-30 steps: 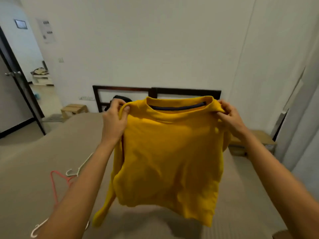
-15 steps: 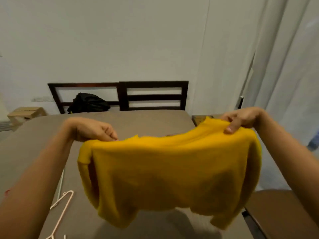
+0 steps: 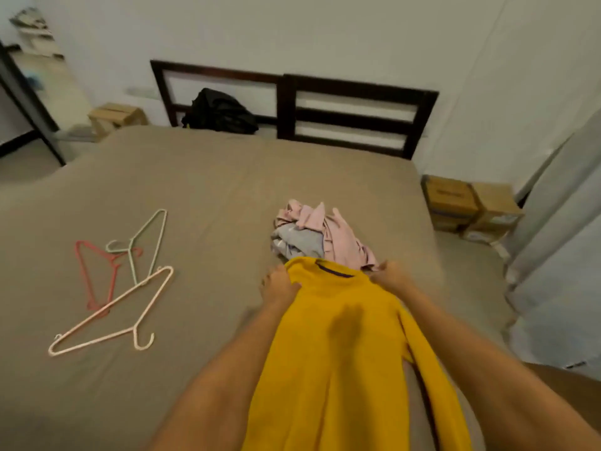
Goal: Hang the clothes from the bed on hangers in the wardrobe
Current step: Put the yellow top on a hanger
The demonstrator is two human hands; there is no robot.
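A mustard-yellow long-sleeved sweatshirt (image 3: 341, 353) lies spread down the lower middle of the frame on the taupe-sheeted bed (image 3: 211, 190), its dark-lined collar pointing toward the headboard and its body running back toward the person; the left hand (image 3: 279, 286) grips the fabric at one shoulder just beside the collar, and the right hand (image 3: 392, 276) grips the other shoulder, though motion blur hides exactly how the fingers lie; holding both shoulders keeps the neck opening flat and wide, which is likely the point, since a hanger goes in most easily through a garment laid out square; just beyond the collar, touching it or nearly so, sits a crumpled heap of pink and grey clothes (image 3: 322, 239), seemingly the garments not yet hung; at the left of the frame, well apart from the sweatshirt, three thin plastic hangers lie overlapping on the sheet, a pale pink one (image 3: 110, 317) nearest, a red one (image 3: 94, 278) and a pale green one (image 3: 146, 242) behind it, within a left-hand reach; a black bag (image 3: 221, 112) leans against the dark wooden slatted headboard (image 3: 351, 112) at upper centre; no wardrobe is in view, so the hanging itself remains to be done.
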